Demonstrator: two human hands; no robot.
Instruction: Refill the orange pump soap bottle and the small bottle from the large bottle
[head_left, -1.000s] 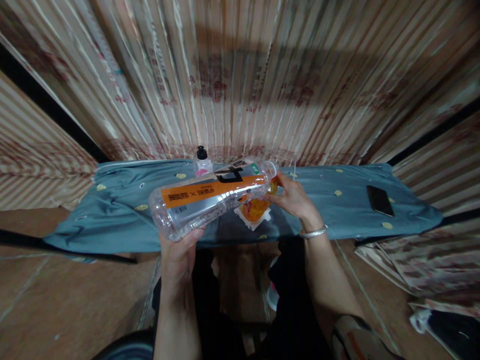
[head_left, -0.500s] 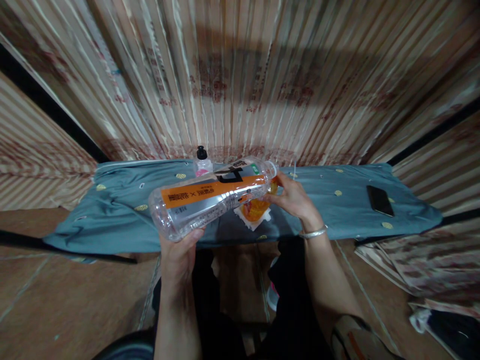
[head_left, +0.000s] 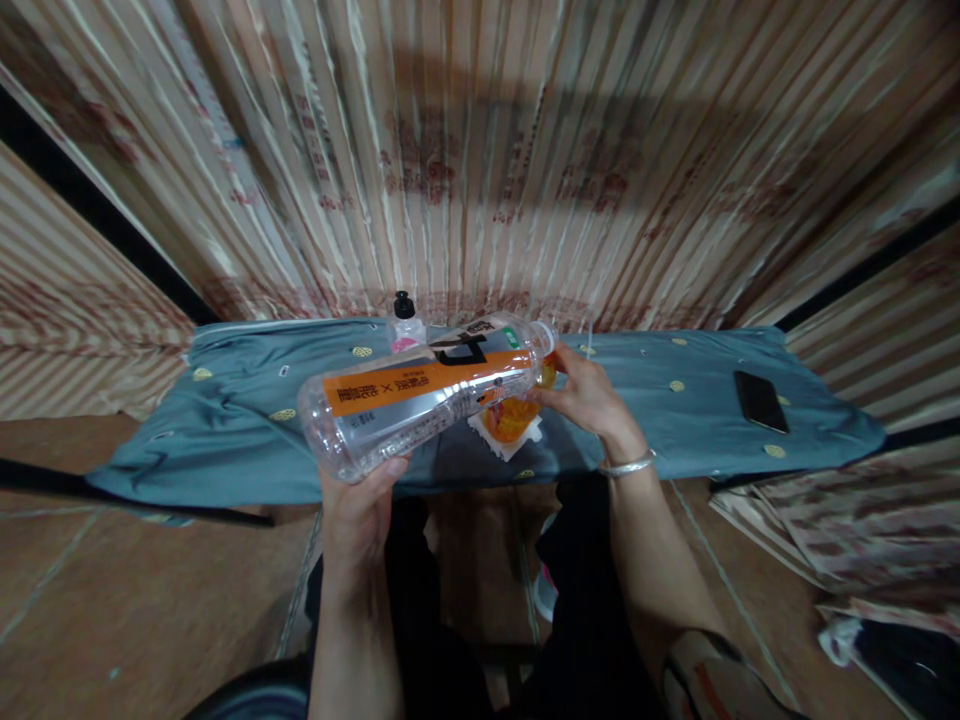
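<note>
A large clear plastic bottle [head_left: 420,385] with an orange and silver label lies aslant in front of me, its base to the left and its white-ringed mouth to the right. My left hand [head_left: 360,500] grips it from below near the base. At the neck end, my right hand [head_left: 585,395] is closed with thumb and fingers around the neck area; its fingertips are partly hidden. Under the bottle, an amber see-through container [head_left: 510,420] rests on a white pad [head_left: 491,440]. The bottle covers part of this container, and amber also shows between my right thumb and fingers.
Blue-green cloth [head_left: 240,440] covers the narrow table. Behind the bottle stands a small bottle with a black cap [head_left: 403,305]. A dark phone [head_left: 761,402] lies at the right. Striped curtains [head_left: 480,150] hang behind, and black poles [head_left: 112,210] slant at the sides.
</note>
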